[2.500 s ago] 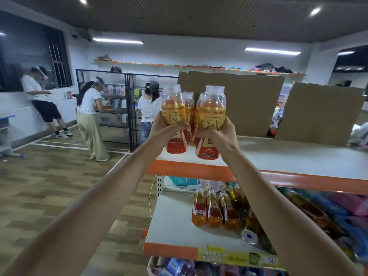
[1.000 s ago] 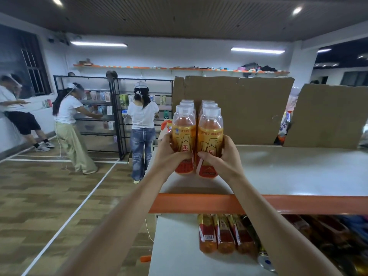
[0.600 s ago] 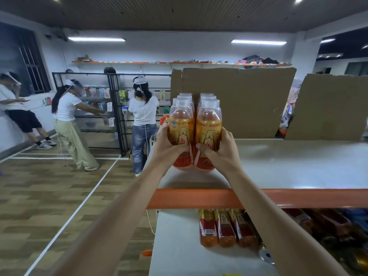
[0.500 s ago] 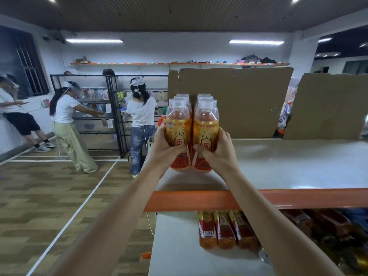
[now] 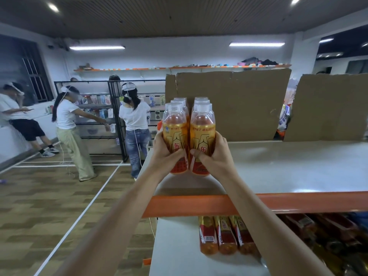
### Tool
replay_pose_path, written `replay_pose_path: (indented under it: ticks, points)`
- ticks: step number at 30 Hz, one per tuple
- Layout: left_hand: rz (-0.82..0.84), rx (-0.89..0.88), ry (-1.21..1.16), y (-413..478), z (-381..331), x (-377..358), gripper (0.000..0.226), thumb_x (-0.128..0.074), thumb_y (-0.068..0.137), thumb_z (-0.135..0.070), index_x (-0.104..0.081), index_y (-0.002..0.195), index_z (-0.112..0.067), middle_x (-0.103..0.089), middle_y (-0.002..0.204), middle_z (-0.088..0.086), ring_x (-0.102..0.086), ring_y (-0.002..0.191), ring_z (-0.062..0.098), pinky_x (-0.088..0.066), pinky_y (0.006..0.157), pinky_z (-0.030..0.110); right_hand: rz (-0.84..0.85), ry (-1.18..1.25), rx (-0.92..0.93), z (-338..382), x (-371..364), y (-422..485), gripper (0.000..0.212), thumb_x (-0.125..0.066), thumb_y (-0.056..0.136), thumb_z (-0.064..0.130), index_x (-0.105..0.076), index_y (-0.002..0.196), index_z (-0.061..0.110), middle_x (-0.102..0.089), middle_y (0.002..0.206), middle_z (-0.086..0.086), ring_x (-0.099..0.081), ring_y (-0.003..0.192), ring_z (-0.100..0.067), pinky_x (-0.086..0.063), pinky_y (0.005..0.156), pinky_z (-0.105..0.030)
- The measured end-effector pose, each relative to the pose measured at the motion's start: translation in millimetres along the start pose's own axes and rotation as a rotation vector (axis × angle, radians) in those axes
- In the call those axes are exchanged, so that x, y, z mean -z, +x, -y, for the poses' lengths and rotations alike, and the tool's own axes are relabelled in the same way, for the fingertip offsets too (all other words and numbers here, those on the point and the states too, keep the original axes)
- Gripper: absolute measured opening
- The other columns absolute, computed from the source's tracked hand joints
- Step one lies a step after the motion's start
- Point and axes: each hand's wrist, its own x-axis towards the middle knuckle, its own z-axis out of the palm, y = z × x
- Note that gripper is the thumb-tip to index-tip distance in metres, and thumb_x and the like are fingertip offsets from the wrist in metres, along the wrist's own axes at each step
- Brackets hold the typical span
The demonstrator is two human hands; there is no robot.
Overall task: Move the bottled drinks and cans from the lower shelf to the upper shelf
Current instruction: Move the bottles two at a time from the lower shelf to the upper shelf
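Note:
Two rows of orange drink bottles stand on the upper shelf near its left end. My left hand grips the front left bottle. My right hand grips the front right bottle. Both front bottles rest upright on the shelf, pressed side by side, with more bottles right behind them. On the lower shelf three more orange bottles stand under the orange shelf edge, with a can and dark bottles to their right.
Cardboard sheets stand along the back of the upper shelf. Three people work at black racks on the left over a wooden floor. Packaged goods fill the lower shelf's right side.
Both hands carried the front pair of bottles from the air down onto the upper shelf, against the bottles behind. They still hold them. The camera has shifted closer.

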Motion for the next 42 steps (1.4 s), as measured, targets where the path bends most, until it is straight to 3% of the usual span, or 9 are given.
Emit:
replay_pose_path:
  ticks: [6,10,18,22,24,27,31,34,42]
  points:
    - [0.016,-0.005,-0.003,-6.3,-5.7,0.1,0.086,-0.074,0.063,-0.022,-0.03,0.137,-0.03,-0.044,0.129,0.004,-0.051,0.122,0.018,-0.051,0.097,0.039,0.006,0.009,-0.014,2.7,2.4,-4.0,0.067,-0.083,0.076,0.023,-0.048,0.133,0.018,-0.046,0.119,0.003,-0.049,0.111,-0.01,-0.046,0.096,-0.028]
    - [0.022,-0.026,-0.005,-6.7,-5.2,-1.3,0.071,-0.067,0.081,0.002,-0.029,0.137,-0.016,-0.047,0.121,0.002,-0.055,0.112,0.009,-0.053,0.067,0.013,-0.003,0.019,-0.02,1.5,0.3,-4.3,0.067,-0.085,0.073,0.026,-0.049,0.13,0.019,-0.05,0.119,0.002,-0.053,0.111,-0.013,-0.05,0.097,-0.033]
    - [0.068,0.075,-0.026,-11.4,-11.0,-0.2,0.072,-0.067,0.083,0.006,-0.025,0.138,-0.013,-0.057,0.113,0.002,-0.061,0.099,0.006,-0.053,0.062,0.015,0.037,0.016,-0.06,6.1,5.6,-6.5,0.077,-0.086,0.072,0.025,-0.045,0.137,0.016,-0.047,0.126,-0.001,-0.048,0.122,-0.017,-0.047,0.103,-0.035]
    - [0.118,0.111,0.105,-20.1,-24.3,9.0,0.074,-0.077,0.079,-0.009,-0.03,0.135,-0.022,-0.055,0.121,0.003,-0.06,0.101,0.005,-0.052,0.063,0.012,0.082,-0.051,-0.076,8.1,21.7,-5.4,0.085,-0.085,0.07,0.043,-0.042,0.138,0.019,-0.044,0.126,0.005,-0.038,0.13,-0.015,-0.041,0.107,-0.033]
    - [0.107,0.121,0.235,-21.4,-28.6,13.8,0.06,-0.078,0.078,-0.023,-0.038,0.119,-0.043,-0.047,0.129,0.002,-0.053,0.113,0.011,-0.051,0.079,0.017,0.112,-0.128,-0.088,9.2,34.2,-3.9,0.095,-0.08,0.073,0.052,-0.034,0.147,0.015,-0.039,0.139,-0.001,-0.03,0.137,-0.018,-0.034,0.113,-0.037]
    - [0.12,0.078,0.539,-25.9,-30.7,22.5,0.05,-0.069,0.064,-0.057,-0.043,0.105,-0.065,-0.05,0.13,-0.002,-0.044,0.129,0.022,-0.039,0.109,0.047,0.134,-0.271,-0.114,13.3,54.8,-5.5,0.104,-0.072,0.076,0.061,-0.023,0.154,0.013,-0.026,0.155,-0.007,-0.021,0.145,-0.023,-0.029,0.118,-0.044]
    - [0.147,0.03,0.9,-48.0,-45.6,20.1,0.087,-0.057,0.084,-0.06,-0.019,0.153,-0.023,-0.019,0.16,0.005,-0.007,0.15,0.031,-0.011,0.121,0.051,0.232,-0.49,-0.126,28.9,75.5,-22.4,0.101,-0.061,0.082,0.069,-0.016,0.157,0.018,-0.016,0.163,-0.009,-0.013,0.15,-0.027,-0.027,0.119,-0.05]
    - [0.114,-0.012,1.141,-66.6,-54.2,19.4,0.087,-0.041,0.095,-0.059,0.002,0.156,-0.015,0.003,0.164,0.008,0.009,0.15,0.031,0.001,0.122,0.045,0.343,-0.708,-0.068,46.9,85.7,-40.3,0.092,-0.057,0.085,0.067,-0.025,0.154,0.015,-0.031,0.157,-0.009,-0.027,0.145,-0.029,-0.035,0.113,-0.048]
    - [0.218,-0.05,1.129,-117.0,-69.8,35.6,0.064,-0.026,0.104,-0.042,-0.008,0.155,-0.008,-0.002,0.164,0.011,0.003,0.151,0.028,-0.001,0.121,0.048,0.367,-0.86,0.085,87.0,85.1,-91.6,0.075,-0.062,0.087,0.058,-0.039,0.143,0.014,-0.049,0.145,-0.007,-0.045,0.133,-0.026,-0.046,0.102,-0.043]
